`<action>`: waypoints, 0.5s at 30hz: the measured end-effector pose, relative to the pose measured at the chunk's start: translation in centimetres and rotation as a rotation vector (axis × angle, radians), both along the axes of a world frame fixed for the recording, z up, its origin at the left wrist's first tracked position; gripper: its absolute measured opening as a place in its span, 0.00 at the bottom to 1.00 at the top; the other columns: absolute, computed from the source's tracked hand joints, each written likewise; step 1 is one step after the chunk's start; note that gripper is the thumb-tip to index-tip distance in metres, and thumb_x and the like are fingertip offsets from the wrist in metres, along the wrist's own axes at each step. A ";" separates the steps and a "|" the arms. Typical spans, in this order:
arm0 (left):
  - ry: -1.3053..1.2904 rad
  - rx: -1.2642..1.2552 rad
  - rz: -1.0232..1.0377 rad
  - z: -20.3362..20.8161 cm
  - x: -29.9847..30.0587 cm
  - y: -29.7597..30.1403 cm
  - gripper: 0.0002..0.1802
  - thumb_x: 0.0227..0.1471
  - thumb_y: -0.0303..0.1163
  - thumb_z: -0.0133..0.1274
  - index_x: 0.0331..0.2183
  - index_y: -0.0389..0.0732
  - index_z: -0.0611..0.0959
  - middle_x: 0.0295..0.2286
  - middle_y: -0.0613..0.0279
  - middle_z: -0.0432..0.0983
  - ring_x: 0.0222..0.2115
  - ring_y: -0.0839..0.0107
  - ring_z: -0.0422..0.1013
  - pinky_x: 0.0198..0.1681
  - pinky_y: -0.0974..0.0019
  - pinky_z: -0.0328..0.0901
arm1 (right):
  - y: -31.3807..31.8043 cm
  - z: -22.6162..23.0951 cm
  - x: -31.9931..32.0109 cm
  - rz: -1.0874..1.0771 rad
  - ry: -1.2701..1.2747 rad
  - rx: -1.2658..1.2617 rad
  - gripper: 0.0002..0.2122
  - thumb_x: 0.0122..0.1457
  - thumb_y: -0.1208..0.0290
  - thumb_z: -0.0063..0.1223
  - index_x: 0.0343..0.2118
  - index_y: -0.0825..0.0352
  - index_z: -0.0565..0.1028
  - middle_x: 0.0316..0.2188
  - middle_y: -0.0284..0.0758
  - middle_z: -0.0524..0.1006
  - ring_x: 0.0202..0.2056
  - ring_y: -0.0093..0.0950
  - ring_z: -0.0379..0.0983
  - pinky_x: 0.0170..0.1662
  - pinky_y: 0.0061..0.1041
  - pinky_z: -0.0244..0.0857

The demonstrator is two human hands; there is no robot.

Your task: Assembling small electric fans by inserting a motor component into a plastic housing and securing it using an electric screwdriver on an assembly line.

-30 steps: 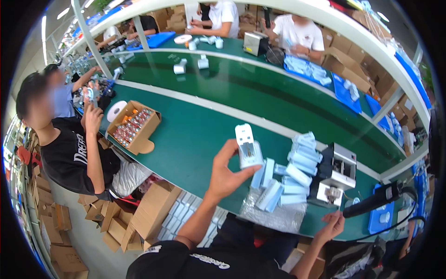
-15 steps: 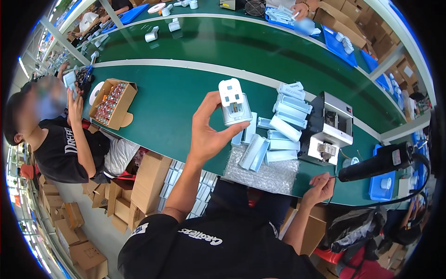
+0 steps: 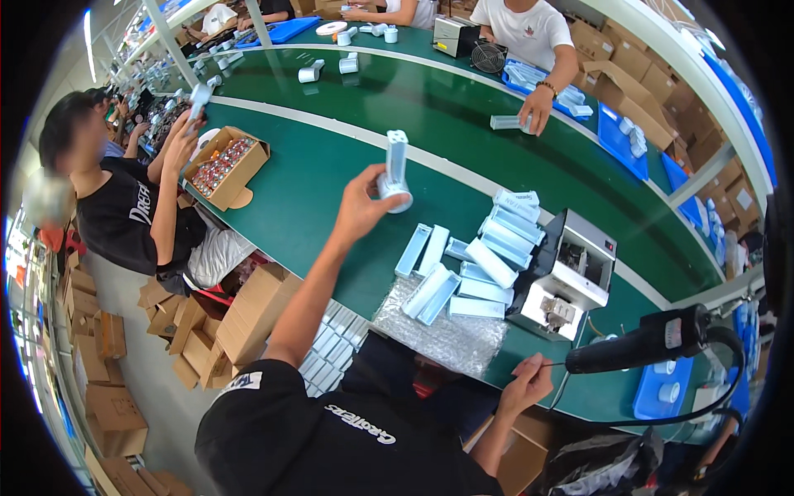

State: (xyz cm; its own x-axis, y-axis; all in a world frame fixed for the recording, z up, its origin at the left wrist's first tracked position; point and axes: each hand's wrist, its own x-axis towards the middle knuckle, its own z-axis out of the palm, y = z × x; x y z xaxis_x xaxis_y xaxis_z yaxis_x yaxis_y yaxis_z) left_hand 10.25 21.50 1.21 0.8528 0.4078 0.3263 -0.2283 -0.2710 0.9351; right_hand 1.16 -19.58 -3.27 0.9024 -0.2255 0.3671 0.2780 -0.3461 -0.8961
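Observation:
My left hand [image 3: 361, 208] is closed round the wide round base of a pale blue-white plastic housing [image 3: 397, 159], whose long handle part points up above the green bench. Its fingertips wrap the base from the side. At the bench's near edge, the fingers of my right hand [image 3: 527, 385] are pinched at the thin bit of a black electric screwdriver [image 3: 633, 343]. Whatever sits between those fingertips is too small to make out. Several pale blue trough-shaped plastic shells [image 3: 494, 263] lie in a loose pile between my hands, some of them on bubble wrap [image 3: 473, 335].
A black-and-silver machine [image 3: 571, 269] stands right of the shells. At the left sits a cardboard box [image 3: 234, 183] of small metal-and-red parts, beside a co-worker holding a similar housing. Across the bench runs a green conveyor [image 3: 447, 99]; another person's hand [image 3: 538, 112] reaches over it. A blue tray [image 3: 662, 397] lies right.
My left hand has turned the housing so its handle stands upward. My right hand stays by the screwdriver bit. The view has shifted, and a person across reaches onto the conveyor with a part.

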 end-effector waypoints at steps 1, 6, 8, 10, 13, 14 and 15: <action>-0.011 -0.063 0.000 -1.0 1.0 1.6 0.29 0.48 0.28 0.72 0.51 0.32 0.79 0.40 0.60 0.80 0.40 0.72 0.77 0.47 0.65 0.73 | 0.2 0.2 0.1 0.020 -0.003 0.003 0.15 0.73 0.72 0.45 0.26 0.70 0.68 0.17 0.28 0.66 0.19 0.15 0.59 0.22 0.19 0.53; 0.121 0.066 0.135 -2.0 6.0 7.9 0.28 0.51 0.37 0.71 0.48 0.31 0.82 0.33 0.58 0.83 0.33 0.74 0.79 0.39 0.70 0.72 | 0.4 0.6 0.8 0.112 0.041 -0.045 0.12 0.71 0.73 0.49 0.28 0.71 0.72 0.16 0.27 0.68 0.18 0.13 0.61 0.21 0.19 0.51; 0.154 -0.016 0.190 -1.7 7.5 8.7 0.29 0.53 0.45 0.70 0.47 0.31 0.83 0.30 0.60 0.83 0.29 0.75 0.78 0.35 0.72 0.72 | 0.3 0.6 0.8 0.125 0.033 -0.061 0.11 0.71 0.73 0.49 0.28 0.71 0.72 0.16 0.27 0.68 0.18 0.13 0.61 0.21 0.19 0.51; 0.143 -0.124 0.269 -2.4 8.4 9.5 0.32 0.58 0.53 0.63 0.46 0.31 0.83 0.30 0.62 0.82 0.28 0.77 0.77 0.31 0.72 0.73 | 0.2 0.4 1.0 0.137 0.016 -0.085 0.11 0.70 0.73 0.50 0.29 0.70 0.73 0.15 0.27 0.68 0.17 0.14 0.61 0.20 0.20 0.52; 0.005 -0.269 0.375 -3.5 8.2 10.3 0.32 0.63 0.57 0.55 0.44 0.33 0.83 0.33 0.61 0.78 0.29 0.75 0.74 0.32 0.69 0.75 | 0.1 0.5 1.1 0.155 -0.024 -0.125 0.11 0.69 0.74 0.51 0.28 0.71 0.73 0.14 0.27 0.67 0.17 0.14 0.61 0.20 0.20 0.51; 0.001 -0.267 0.376 -3.7 8.2 10.1 0.32 0.63 0.57 0.55 0.44 0.33 0.83 0.33 0.61 0.78 0.29 0.75 0.74 0.32 0.69 0.75 | -0.1 0.4 1.2 0.156 -0.027 -0.123 0.11 0.69 0.74 0.51 0.28 0.71 0.73 0.14 0.27 0.67 0.17 0.14 0.61 0.20 0.20 0.51; -0.009 -0.260 0.367 -3.6 8.1 10.2 0.31 0.63 0.57 0.55 0.43 0.34 0.83 0.33 0.62 0.78 0.30 0.75 0.74 0.31 0.69 0.75 | -0.2 0.3 1.0 0.162 0.013 -0.115 0.10 0.67 0.75 0.53 0.28 0.72 0.75 0.15 0.32 0.70 0.17 0.19 0.64 0.22 0.23 0.55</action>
State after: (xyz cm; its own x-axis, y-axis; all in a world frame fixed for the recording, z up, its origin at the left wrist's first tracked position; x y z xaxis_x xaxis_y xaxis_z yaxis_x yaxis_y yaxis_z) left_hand 18.33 31.72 -2.41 0.6338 0.7522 0.1801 -0.1698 -0.0919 0.9812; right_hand 2.16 -19.77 -2.94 0.9283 -0.0337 0.3703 0.3274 -0.3982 -0.8569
